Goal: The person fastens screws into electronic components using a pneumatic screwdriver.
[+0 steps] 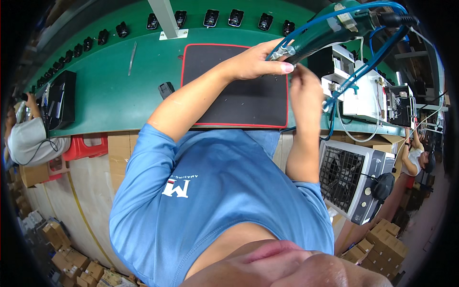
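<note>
My left hand (256,61) reaches across the bench with its thumb along the front end of a power screwdriver (325,36), a dark tool with blue hoses. The fingers close around that end, partly hidden behind the metal fitting. Just below the tool's tip is my right hand (307,95), fingers raised and smeared by motion; I cannot make out anything in it. Beneath both arms lies a black mat (239,103) with a red edge. A small black part (166,89) sits left of the mat, beside my left forearm.
Black units (211,18) line the back of the green bench (110,103), behind a metal post (165,19). White machines (366,95) with hoses stand at right, above a fan unit (356,179). Another person (36,136) is at far left, one (415,158) at far right.
</note>
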The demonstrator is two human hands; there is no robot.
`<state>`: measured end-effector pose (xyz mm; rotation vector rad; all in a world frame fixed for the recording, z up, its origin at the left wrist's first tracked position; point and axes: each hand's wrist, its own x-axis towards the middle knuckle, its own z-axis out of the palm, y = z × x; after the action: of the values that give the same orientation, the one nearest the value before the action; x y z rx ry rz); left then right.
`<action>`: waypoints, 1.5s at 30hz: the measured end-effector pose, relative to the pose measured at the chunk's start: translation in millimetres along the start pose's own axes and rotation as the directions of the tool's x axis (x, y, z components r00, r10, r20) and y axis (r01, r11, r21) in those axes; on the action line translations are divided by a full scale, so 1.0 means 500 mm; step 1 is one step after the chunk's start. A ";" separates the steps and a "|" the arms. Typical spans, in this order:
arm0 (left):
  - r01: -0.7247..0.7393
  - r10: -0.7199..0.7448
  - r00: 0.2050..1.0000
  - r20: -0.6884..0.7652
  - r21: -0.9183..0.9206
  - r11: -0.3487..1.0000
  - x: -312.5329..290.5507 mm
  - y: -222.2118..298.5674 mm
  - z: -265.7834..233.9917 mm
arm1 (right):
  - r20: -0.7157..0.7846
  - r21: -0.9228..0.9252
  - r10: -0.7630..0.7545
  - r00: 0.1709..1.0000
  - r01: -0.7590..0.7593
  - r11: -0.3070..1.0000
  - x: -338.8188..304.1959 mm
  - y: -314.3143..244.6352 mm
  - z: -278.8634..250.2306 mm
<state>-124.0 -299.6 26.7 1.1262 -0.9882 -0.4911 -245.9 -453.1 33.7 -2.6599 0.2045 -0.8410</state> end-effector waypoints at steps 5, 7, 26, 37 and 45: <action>0.117 -0.115 0.992 0.061 -0.037 0.992 -0.020 0.030 0.004 | -0.506 0.375 -0.163 0.847 0.386 0.843 0.129 -0.078 -0.069; 0.048 -0.047 0.999 0.028 -0.058 0.997 -0.052 0.052 0.024 | -0.352 0.633 -0.105 0.930 0.319 0.706 0.161 -0.105 -0.083; 0.293 0.062 0.928 -0.368 0.822 0.487 -0.241 -0.048 0.035 | -0.068 0.998 0.259 0.964 0.070 0.002 0.109 -0.235 -0.049; 0.274 -0.002 0.945 -0.326 0.790 0.548 -0.245 -0.033 0.032 | 0.067 0.993 0.264 0.962 -0.090 0.077 0.101 -0.246 -0.078; 0.171 0.065 0.965 -0.254 0.798 0.578 -0.248 -0.044 0.026 | -0.079 0.990 0.052 0.995 0.073 0.122 0.100 -0.185 -0.025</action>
<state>-194.7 -220.4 -41.9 2.0140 -0.9597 0.1331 -209.1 -382.3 103.4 -1.2560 -0.3083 -0.6889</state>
